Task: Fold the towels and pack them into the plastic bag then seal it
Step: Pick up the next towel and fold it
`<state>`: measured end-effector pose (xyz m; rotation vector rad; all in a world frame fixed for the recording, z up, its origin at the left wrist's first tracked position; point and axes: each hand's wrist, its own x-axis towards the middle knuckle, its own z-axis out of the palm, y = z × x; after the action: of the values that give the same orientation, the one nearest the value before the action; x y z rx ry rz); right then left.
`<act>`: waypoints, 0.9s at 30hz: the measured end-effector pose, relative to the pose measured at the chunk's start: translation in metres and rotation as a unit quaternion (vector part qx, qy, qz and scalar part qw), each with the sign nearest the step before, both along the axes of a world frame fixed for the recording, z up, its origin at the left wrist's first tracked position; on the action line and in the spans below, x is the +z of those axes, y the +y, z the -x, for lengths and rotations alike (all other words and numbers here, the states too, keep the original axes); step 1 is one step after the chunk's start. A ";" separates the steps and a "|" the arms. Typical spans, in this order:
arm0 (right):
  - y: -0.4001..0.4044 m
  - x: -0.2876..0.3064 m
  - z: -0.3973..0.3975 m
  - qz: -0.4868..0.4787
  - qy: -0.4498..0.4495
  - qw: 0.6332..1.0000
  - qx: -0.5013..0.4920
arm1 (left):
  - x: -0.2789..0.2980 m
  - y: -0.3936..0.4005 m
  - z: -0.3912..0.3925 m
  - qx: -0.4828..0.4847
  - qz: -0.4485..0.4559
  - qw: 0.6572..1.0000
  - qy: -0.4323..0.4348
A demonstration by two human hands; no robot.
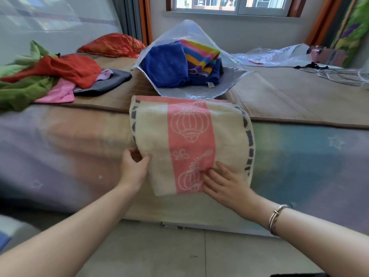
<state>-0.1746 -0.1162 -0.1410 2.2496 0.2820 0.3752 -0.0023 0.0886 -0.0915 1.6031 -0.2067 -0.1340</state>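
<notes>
Cream-and-pink towel (189, 144), folded, draped over the bed (79, 140) edge, just in front of the plastic bag (199, 62). Left hand (132, 168) pinches its left edge, thumb on top; right hand (225, 183) lies flat on it, fingers spread. Bag mouth open toward the towel, blue towel (165, 64) and striped towel (199, 54) inside. Loose cloth pile (50, 76) left of the bag; second clear bag (279, 56) and hangers (339, 74) to the right.

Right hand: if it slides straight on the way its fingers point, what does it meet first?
The right hand lies flat on the cream-and-pink towel, fingers pointing up-left; it would probably just cross more towel.
</notes>
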 end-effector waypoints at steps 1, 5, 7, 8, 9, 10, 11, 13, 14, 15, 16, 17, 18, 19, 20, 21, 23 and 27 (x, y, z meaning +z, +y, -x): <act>0.005 0.004 0.000 -0.053 -0.023 0.998 0.012 | 0.001 0.002 -0.004 -0.013 0.009 1.000 0.018; 0.021 0.033 -0.002 -0.221 -0.075 0.972 0.033 | 0.005 0.010 -0.007 -0.018 0.016 1.000 0.010; 0.023 0.050 -0.005 -0.305 -0.085 0.948 -0.006 | 0.007 0.011 -0.005 -0.006 0.024 1.000 -0.005; 0.024 0.059 -0.006 -0.346 -0.092 0.933 -0.025 | 0.007 0.012 -0.004 -0.003 0.028 1.000 -0.002; 0.024 0.068 -0.008 -0.381 -0.101 0.919 -0.033 | 0.007 0.013 -0.005 -0.004 0.035 0.999 0.009; 0.025 0.075 -0.011 -0.415 -0.107 0.903 -0.032 | 0.006 0.014 -0.007 -0.008 0.040 0.999 0.023; 0.025 0.082 -0.014 -0.441 -0.112 0.890 -0.035 | 0.006 0.015 -0.009 -0.015 0.045 0.998 0.038; 0.025 0.091 -0.022 -0.462 -0.113 0.878 -0.053 | 0.009 0.018 -0.010 -0.021 0.067 0.995 0.066; 0.024 0.094 -0.026 -0.464 -0.110 0.877 -0.066 | 0.010 0.020 -0.010 -0.019 0.075 0.994 0.074; 0.023 0.097 -0.031 -0.467 -0.107 0.874 -0.081 | 0.012 0.021 -0.011 -0.015 0.077 0.994 0.079; 0.022 0.100 -0.035 -0.471 -0.105 0.871 -0.097 | 0.013 0.023 -0.011 -0.015 0.075 0.993 0.089; 0.022 0.103 -0.040 -0.471 -0.105 0.869 -0.113 | 0.015 0.025 -0.011 -0.022 0.074 0.991 0.105; 0.021 0.106 -0.044 -0.469 -0.105 0.867 -0.129 | 0.018 0.027 -0.010 -0.041 0.073 0.988 0.133; 0.019 0.108 -0.048 -0.468 -0.102 0.866 -0.145 | 0.020 0.029 -0.008 -0.076 0.067 0.982 0.162; 0.018 0.109 -0.052 -0.470 -0.098 0.863 -0.158 | 0.021 0.031 -0.005 -0.124 0.047 0.974 0.182; 0.016 0.110 -0.054 -0.472 -0.092 0.861 -0.167 | 0.021 0.033 -0.001 -0.184 0.013 0.965 0.186; 0.016 0.111 -0.059 -0.475 -0.081 0.858 -0.179 | 0.018 0.038 0.008 -0.302 -0.057 0.936 0.170; 0.014 0.115 -0.060 -0.498 -0.063 0.845 -0.183 | 0.004 0.051 0.015 -0.431 -0.141 0.882 0.127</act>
<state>-0.1142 -0.1026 -0.0261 3.1793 -0.5536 0.5355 -0.0173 0.1392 -0.0875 1.6544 -0.7155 -1.1009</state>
